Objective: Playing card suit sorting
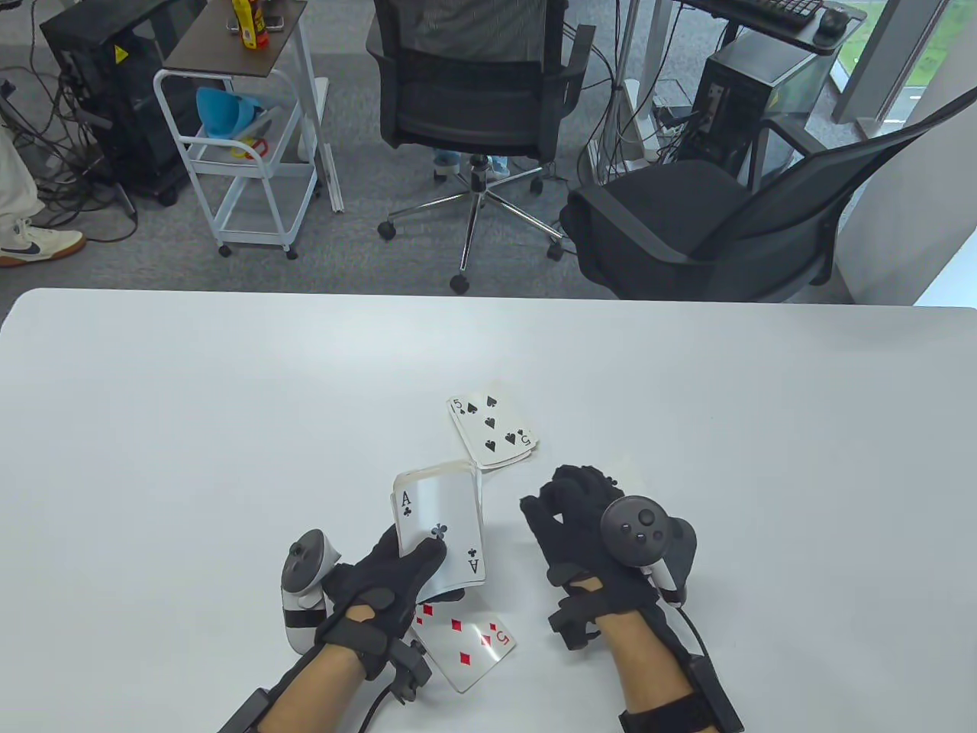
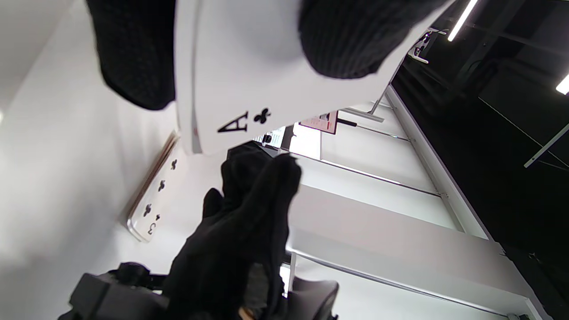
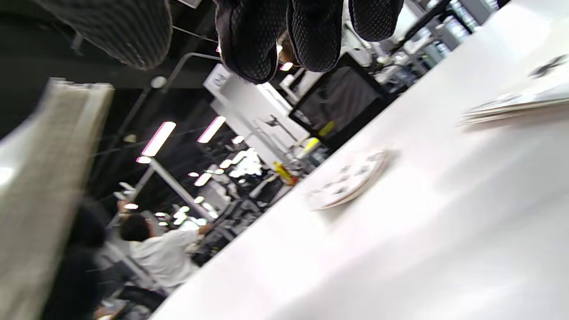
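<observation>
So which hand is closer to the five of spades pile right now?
Right. The right hand sits just below the five of spades pile, slightly to its right, holding nothing. The left hand is further down and left, holding the deck.

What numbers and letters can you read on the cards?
"A" with a club: top card of the deck held in the left hand.
"5" with spades: top card of the spade pile.
"5" with red diamonds: diamond card.
"3" with clubs: club pile, left wrist view.
Yellow bottle label: too small to read.
</observation>
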Action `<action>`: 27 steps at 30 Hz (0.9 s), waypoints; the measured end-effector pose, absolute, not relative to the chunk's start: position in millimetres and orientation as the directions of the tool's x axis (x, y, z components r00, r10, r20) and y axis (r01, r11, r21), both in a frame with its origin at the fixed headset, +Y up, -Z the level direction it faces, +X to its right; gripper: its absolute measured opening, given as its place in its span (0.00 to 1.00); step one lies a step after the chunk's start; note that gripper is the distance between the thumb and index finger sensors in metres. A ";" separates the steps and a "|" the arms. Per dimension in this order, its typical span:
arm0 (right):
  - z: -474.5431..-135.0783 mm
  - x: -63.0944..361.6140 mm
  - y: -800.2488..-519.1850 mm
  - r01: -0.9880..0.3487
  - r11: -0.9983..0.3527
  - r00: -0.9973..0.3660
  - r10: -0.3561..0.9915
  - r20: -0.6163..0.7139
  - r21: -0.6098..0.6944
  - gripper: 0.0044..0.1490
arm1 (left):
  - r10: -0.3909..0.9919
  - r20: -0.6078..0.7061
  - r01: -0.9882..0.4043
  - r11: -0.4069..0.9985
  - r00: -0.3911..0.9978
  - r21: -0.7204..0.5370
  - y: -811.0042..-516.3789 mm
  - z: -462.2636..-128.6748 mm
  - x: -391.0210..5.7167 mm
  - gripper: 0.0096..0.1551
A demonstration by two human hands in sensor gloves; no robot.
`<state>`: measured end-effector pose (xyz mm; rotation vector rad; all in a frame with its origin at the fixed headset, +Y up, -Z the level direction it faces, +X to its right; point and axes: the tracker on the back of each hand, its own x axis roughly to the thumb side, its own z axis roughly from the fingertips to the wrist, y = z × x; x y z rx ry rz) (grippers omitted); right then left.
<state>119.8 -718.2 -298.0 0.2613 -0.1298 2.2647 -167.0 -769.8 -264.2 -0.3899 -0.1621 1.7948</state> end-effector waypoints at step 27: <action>-268.3 63.8 -716.4 -0.717 -0.695 -0.655 0.646 0.392 -0.052 0.37 | 0.947 -0.178 -0.900 -0.312 -0.269 -0.303 -772.7 -263.2 -164.4 0.36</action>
